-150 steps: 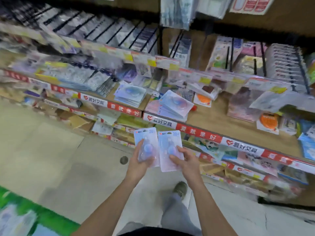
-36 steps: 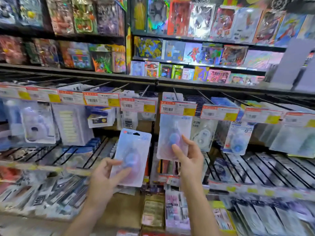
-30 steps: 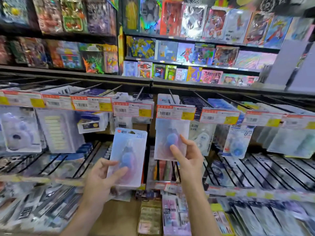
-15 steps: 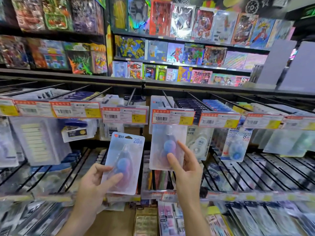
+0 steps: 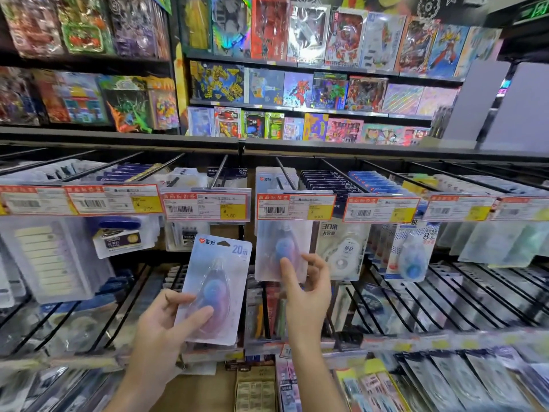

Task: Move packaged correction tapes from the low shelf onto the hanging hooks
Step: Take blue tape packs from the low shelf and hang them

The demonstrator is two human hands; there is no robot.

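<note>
Fingers of both my hands pinch 2 correction tape packs at the hooks.

Left hand grips the 20m pack; right hand holds the hanging pack, whose top hides behind the price tag, hook unseen.

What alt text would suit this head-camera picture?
A left hand holds a packaged correction tape below store hooks, while the right hand pinches a second pack hanging under a price tag.
</note>
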